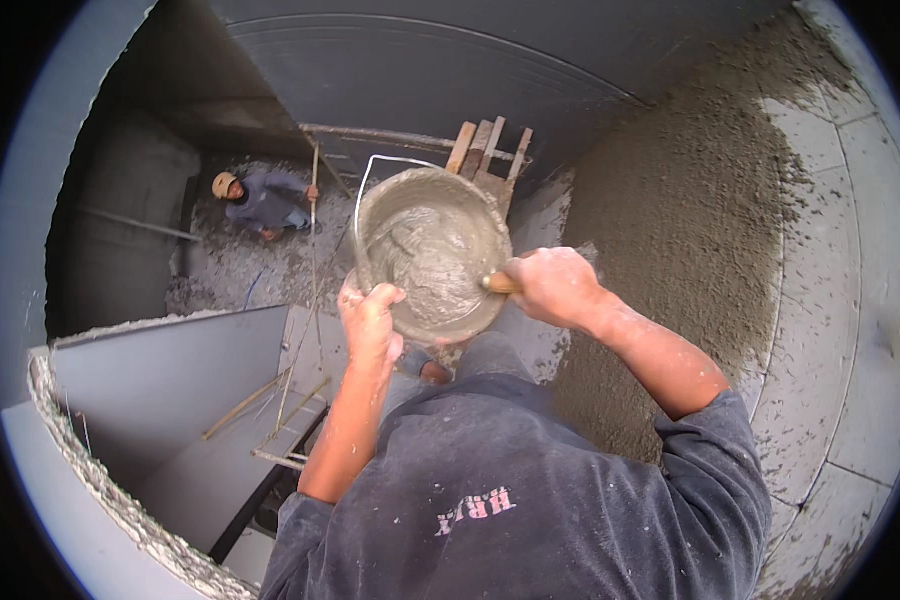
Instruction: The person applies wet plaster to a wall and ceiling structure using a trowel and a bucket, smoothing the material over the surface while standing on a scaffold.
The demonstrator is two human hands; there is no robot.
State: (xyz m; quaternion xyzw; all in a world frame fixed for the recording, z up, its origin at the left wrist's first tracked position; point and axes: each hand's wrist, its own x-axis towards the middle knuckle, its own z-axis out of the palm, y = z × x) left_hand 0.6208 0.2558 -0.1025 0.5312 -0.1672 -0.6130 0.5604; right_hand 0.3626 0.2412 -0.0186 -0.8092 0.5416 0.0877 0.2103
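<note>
Shirt: nearest us, a dark shirt (pixel 550 480) specked with pale splashes fills the near middle.
Bucket: just beyond the shirt we see the bucket (pixel 492 212), mid-scene, with wet grey mix (pixel 430 255) inside and its wire bail (pixel 358 212) out on the left.
Left hand: the left hand (pixel 370 318) grips the bucket's near left rim.
Right hand: the right hand (pixel 558 288) is closed around a wooden handle (pixel 502 283) over the bucket's right side – what it ends in, we cannot tell.
Far side: short planks (pixel 478 150) lie just past the bucket, beside a rail (pixel 380 135).
Far left: a co-worker (pixel 265 205) has one hand on a thin pole (pixel 315 168).
Near left: a broken-edged wall (pixel 90 470) stands up.
Right: we find a surface coated in rough mortar (pixel 680 220).
In the way: the bucket – it hides what lies beneath.
</note>
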